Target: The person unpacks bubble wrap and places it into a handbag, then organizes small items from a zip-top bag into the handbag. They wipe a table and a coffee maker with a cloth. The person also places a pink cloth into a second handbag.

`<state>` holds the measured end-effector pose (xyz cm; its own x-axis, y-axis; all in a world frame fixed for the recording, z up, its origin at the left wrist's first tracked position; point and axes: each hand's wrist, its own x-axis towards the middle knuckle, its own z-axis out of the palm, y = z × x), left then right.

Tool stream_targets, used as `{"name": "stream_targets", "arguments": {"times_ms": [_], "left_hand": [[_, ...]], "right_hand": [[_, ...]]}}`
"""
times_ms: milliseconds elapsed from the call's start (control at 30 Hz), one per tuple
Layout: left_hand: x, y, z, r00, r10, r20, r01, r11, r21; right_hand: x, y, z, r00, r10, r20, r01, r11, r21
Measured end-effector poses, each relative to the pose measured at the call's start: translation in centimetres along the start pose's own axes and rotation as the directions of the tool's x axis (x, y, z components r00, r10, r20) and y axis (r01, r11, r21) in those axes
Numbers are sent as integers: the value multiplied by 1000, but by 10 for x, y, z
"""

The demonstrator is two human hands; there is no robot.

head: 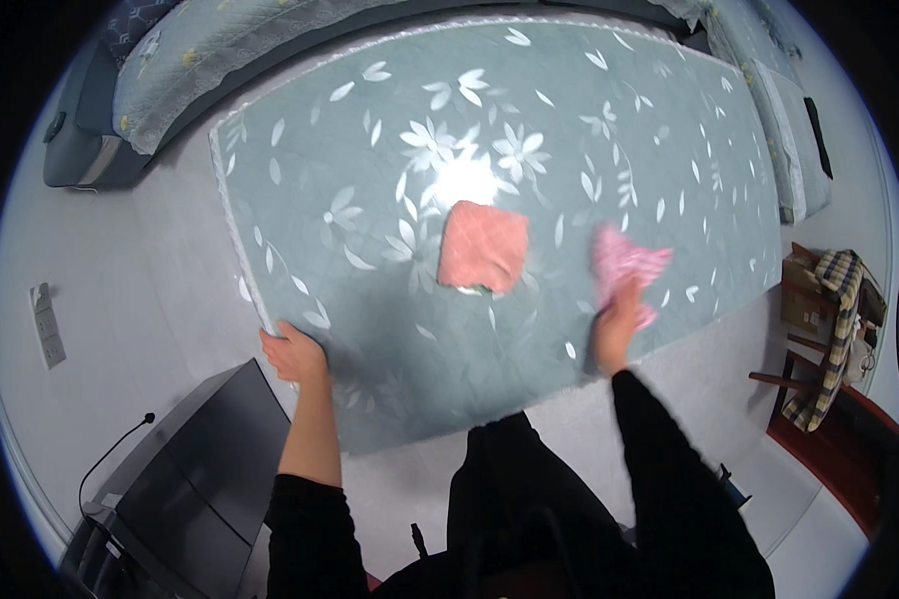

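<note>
A green tablecloth (389,314) with pale leaves and flowers covers the table before me. My left hand (294,353) rests at the cloth's left edge, fingers spread over the pale trim; no object shows in it. On the right, my right hand (619,322) grips a pink patterned cloth (623,258), which is blurred and lies over or just above the tablecloth. Between the hands, nearer the middle of the table, lies a folded salmon-coloured cloth (484,245); something green and white peeks out under its near edge.
A sofa with a quilted cover (195,67) runs along the far side. A dark cabinet (202,464) stands at the lower left, with a black cable (112,449). To the right are a wooden chair with a checked cloth (835,322) and a cardboard box (801,299).
</note>
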<state>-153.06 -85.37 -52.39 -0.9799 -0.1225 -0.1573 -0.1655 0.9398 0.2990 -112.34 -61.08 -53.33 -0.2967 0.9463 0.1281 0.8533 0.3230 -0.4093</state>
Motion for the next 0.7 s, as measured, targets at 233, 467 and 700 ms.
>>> {"name": "stream_targets", "arguments": {"times_ms": [233,467,700], "left_hand": [[15,-49,-41,976,153,154,-70,892,-446],[-25,-101,-110,914,395,91,-352,885,-305],[-88,-72,-104,836,492,244,-338,811,-477]], "right_hand": [[-216,-215,48,512,-745,427,341,633,695],[-105,-92,21,652,-584,483,190,743,642],[-7,112,-40,979,177,-100,-189,973,-134]]}}
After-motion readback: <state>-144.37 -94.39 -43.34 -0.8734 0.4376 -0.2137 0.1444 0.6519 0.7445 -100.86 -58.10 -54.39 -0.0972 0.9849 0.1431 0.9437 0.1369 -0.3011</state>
